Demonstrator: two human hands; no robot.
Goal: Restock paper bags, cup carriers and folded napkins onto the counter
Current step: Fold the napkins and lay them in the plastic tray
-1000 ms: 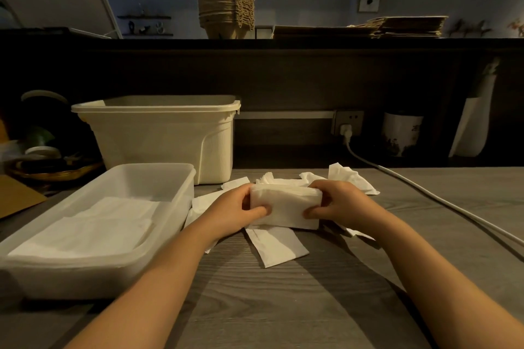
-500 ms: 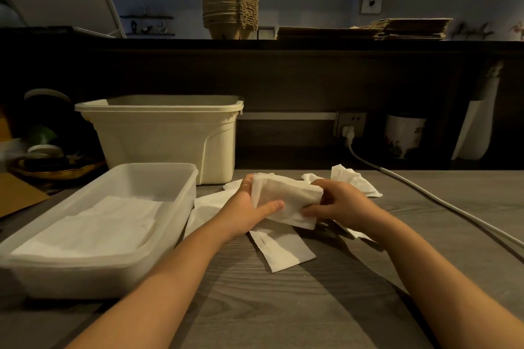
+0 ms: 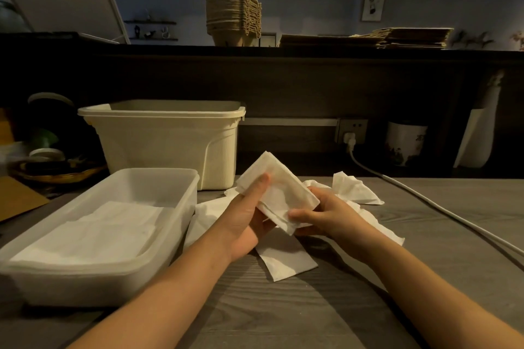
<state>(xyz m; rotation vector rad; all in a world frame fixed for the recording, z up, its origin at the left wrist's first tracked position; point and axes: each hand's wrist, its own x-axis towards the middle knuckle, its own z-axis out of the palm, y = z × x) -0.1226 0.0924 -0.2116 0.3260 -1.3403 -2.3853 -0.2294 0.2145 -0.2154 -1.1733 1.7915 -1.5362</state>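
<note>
Holding the folded napkin stack (image 3: 279,198) lifted just off the tabletop (image 3: 312,314), in front of the cream bin (image 3: 170,144) and just right of the clear tray (image 3: 158,174). Gripped from both sides: left grip (image 3: 243,224) cupped beneath with the thumb laid across the top face, right grip (image 3: 326,215) pinching the near right end. Lying on a slant, long axis running from far left down to near right, far short end cocked up toward the cream bin. Judged well past halfway: cup carriers (image 3: 232,20) and flat paper bags (image 3: 397,37) already stacked up on the counter (image 3: 312,49) behind, no napkins visible up there yet. Left to do, by the look of it: squaring this stack, gathering the loose napkins (image 3: 286,261) strewn beneath it and off to the right, then carrying the lot up to the counter. Further out, flat napkin sheets (image 3: 93,232) lying in the clear tray
</note>
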